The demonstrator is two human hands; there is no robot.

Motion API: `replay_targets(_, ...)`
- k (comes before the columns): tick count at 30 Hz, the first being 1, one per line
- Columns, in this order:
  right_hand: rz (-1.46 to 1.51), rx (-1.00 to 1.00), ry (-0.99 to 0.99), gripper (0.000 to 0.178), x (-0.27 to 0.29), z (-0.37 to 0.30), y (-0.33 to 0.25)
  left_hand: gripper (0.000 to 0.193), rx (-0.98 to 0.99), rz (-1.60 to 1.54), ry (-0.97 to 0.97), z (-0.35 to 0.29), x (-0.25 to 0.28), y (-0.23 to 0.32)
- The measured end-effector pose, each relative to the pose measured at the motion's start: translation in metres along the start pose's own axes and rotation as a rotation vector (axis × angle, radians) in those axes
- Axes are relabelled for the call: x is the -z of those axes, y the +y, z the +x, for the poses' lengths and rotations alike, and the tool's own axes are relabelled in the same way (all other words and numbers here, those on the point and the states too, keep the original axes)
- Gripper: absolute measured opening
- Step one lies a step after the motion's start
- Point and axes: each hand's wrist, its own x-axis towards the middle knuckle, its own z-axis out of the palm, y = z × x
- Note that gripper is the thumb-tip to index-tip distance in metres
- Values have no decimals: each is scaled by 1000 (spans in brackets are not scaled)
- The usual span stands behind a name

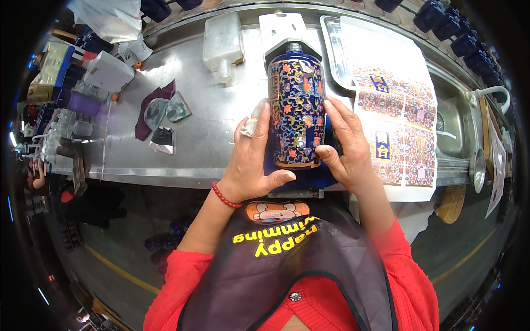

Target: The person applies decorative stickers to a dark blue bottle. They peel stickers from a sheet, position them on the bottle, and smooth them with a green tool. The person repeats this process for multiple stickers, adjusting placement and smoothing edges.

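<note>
A dark blue bottle (296, 110) with a colourful floral decal lies in front of me, its neck pointing away. Along its left side rests my left hand (251, 151), fingers straight and flat, the thumb stretched out off the bottle; a whitish wrap (251, 126) covers one finger. My right hand (350, 144) is against the right side, with its thumb on the edge of the decal and its fingers along the wall. Beyond the neck stands a pale bracket (282, 28). To the right lies a large decal sheet (406, 118) with matching floral panels.
On the metal table (187, 160) lie a frosted bottle (222, 44), a purple cloth (144, 118) and dark green pieces (165, 110). A metal tray (333, 55) is partly under the sheet. At right is a sink (452, 129) with a white tap (497, 91); blue bottles (441, 22) stand behind.
</note>
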Motion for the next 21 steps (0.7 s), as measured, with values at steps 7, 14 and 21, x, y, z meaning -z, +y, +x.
replay_targets(7,15,-9,2,71,1,-1,0,119,21,135,8,3,-2,7)
replay_targets(14,22,-16,20,71,3,-2,0,122,-38,317,64,11,10,25)
replay_targets(21,19,-13,5,72,3,4,-3,122,-34,265,78,18,9,25)
